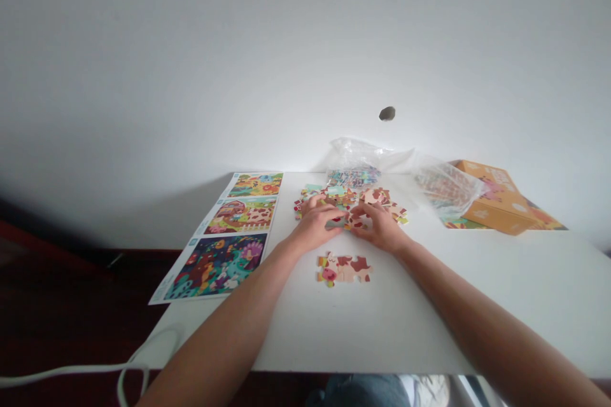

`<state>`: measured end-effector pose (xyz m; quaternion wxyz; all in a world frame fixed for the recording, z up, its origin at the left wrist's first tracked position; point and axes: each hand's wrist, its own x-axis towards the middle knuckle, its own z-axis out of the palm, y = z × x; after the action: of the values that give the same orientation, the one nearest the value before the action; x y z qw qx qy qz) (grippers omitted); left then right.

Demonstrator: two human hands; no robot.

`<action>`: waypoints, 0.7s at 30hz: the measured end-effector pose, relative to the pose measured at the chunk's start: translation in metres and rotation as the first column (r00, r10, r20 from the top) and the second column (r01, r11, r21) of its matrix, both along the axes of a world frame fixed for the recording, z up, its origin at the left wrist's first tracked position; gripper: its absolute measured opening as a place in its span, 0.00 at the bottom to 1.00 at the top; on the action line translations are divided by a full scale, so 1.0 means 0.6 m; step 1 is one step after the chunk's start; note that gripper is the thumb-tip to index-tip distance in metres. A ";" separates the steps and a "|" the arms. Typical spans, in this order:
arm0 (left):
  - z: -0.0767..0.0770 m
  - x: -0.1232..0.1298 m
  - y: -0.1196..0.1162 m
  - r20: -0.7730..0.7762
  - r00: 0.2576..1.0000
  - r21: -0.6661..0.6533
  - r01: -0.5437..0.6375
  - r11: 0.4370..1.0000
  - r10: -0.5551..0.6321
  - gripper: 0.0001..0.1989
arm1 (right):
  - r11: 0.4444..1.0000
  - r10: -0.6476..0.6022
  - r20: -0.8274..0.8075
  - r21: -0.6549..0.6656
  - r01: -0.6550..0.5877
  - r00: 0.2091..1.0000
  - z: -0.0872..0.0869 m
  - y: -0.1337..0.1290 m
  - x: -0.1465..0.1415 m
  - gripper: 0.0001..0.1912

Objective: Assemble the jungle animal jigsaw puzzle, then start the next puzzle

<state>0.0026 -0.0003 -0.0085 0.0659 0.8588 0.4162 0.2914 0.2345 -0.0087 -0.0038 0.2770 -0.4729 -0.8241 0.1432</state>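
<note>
Both hands rest at the near side of a heap of jigsaw puzzle pieces [334, 192] on the white table. My left hand [315, 224] lies on the heap's left part, its fingers and thumb spread around pieces. Across from it, my right hand [382, 226] touches the right part, with index finger and thumb apart and brown-and-cream pieces showing between them. No piece is plainly lifted by either hand; the fingertips partly hide those beneath. Nearer the front edge lies a short joined puzzle strip [344, 269] showing a cow's head with a pink muzzle and a brown-patched body.
A sheet with three reference pictures [224, 232] lies at left. Behind the heap stands a clear plastic bag [356, 172] of pieces; another clear bag [451, 187] leans on an orange box [501, 200] at right. A white cable [71, 369] hangs by the table's front left corner.
</note>
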 end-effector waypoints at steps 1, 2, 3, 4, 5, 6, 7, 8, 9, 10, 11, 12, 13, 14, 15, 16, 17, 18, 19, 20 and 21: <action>-0.001 0.000 0.001 0.003 1.000 0.000 0.006 1.000 -0.006 0.17 | 1.000 0.020 -0.004 -0.009 -0.020 1.000 0.000 -0.003 -0.004 0.18; -0.002 0.001 0.001 0.007 1.000 0.003 0.011 1.000 -0.011 0.15 | 0.999 0.031 -0.005 -0.014 -0.031 1.000 0.001 -0.006 -0.008 0.19; -0.001 0.001 0.001 0.012 1.000 0.009 0.016 1.000 -0.017 0.14 | 0.999 0.034 -0.006 -0.015 -0.034 0.999 0.003 -0.009 -0.011 0.20; 0.000 0.001 0.001 0.018 0.999 0.018 0.026 0.999 -0.026 0.12 | 0.999 0.036 -0.009 -0.015 -0.036 0.999 0.004 -0.011 -0.013 0.20; 0.002 0.002 0.000 0.028 0.999 0.030 0.035 0.999 -0.036 0.10 | 0.999 0.040 -0.013 -0.015 -0.040 0.999 0.006 -0.012 -0.014 0.21; 0.006 0.002 -0.001 0.039 0.998 0.044 0.041 0.998 -0.043 0.09 | 0.999 0.045 -0.019 -0.012 -0.045 0.999 0.008 -0.013 -0.014 0.20; 0.010 0.002 -0.002 0.052 0.998 0.055 0.040 0.998 -0.043 0.08 | 0.999 0.046 -0.025 -0.001 -0.046 0.999 0.010 -0.014 -0.013 0.20; 0.015 0.002 -0.003 0.067 0.997 0.065 0.023 0.998 -0.028 0.09 | 0.999 0.037 -0.025 0.017 -0.037 0.999 0.012 -0.014 -0.011 0.19; 0.019 0.001 -0.004 0.084 0.996 0.074 -0.006 0.997 0.000 0.09 | 0.999 0.005 -0.019 0.042 -0.004 1.000 0.014 -0.013 -0.009 0.18; 0.024 0.000 -0.005 0.106 0.993 0.082 -0.052 0.995 0.043 0.09 | 0.996 -0.060 -0.005 0.072 0.060 0.998 0.017 -0.012 -0.005 0.18; 0.027 -0.002 -0.004 0.131 0.987 0.093 -0.109 0.990 0.097 0.09 | 0.983 -0.154 0.015 0.102 0.151 0.988 0.020 -0.010 -0.001 0.19; 0.029 -0.005 -0.003 0.159 0.975 0.104 -0.171 0.980 0.153 0.09 | 0.957 -0.269 0.043 0.128 0.262 0.962 0.023 -0.007 0.005 0.20; 0.028 -0.007 -0.002 0.186 0.960 0.113 -0.232 0.966 0.209 0.10 | 0.914 -0.391 0.076 0.148 0.378 0.917 0.026 -0.005 0.011 0.21; 0.026 -0.009 0.001 0.205 0.944 0.119 -0.285 0.951 0.258 0.10 | 0.862 -0.500 0.113 0.160 0.481 0.859 0.028 -0.003 0.019 0.23; 0.023 -0.011 0.003 0.213 0.930 0.116 -0.328 0.938 0.299 0.10 | 0.812 -0.582 0.153 0.161 0.561 0.799 0.030 -0.001 0.026 0.26; 0.018 -0.013 0.006 0.209 0.920 0.104 -0.359 0.927 0.333 0.11 | 0.775 -0.632 0.196 0.151 0.614 0.750 0.030 0.001 0.034 0.28; 0.013 -0.013 0.009 0.190 0.916 0.085 -0.374 0.923 0.354 0.12 | 0.754 -0.654 0.241 0.131 0.644 0.717 0.030 0.003 0.041 0.29; 0.007 -0.014 0.011 0.162 0.917 0.063 -0.378 0.924 0.365 0.12 | 0.744 -0.659 0.283 0.104 0.661 0.697 0.029 0.004 0.047 0.30; 0.002 -0.013 0.013 0.135 0.920 0.043 -0.376 0.926 0.367 0.13 | 0.744 -0.648 0.319 0.074 0.664 0.691 0.028 0.005 0.052 0.29; -0.002 -0.013 0.014 0.112 0.925 0.027 -0.369 0.929 0.364 0.14 | 0.750 -0.632 0.346 0.048 0.660 0.694 0.027 0.006 0.055 0.29; -0.004 -0.012 0.014 0.096 0.929 0.015 -0.361 0.932 0.358 0.14 | 0.758 -0.616 0.362 0.029 0.652 0.700 0.026 0.006 0.057 0.28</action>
<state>-0.0048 0.0081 -0.0111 0.0164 0.7548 0.5582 0.3442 0.2685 -0.0048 0.0117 0.1340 -0.7586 -0.6376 -0.0058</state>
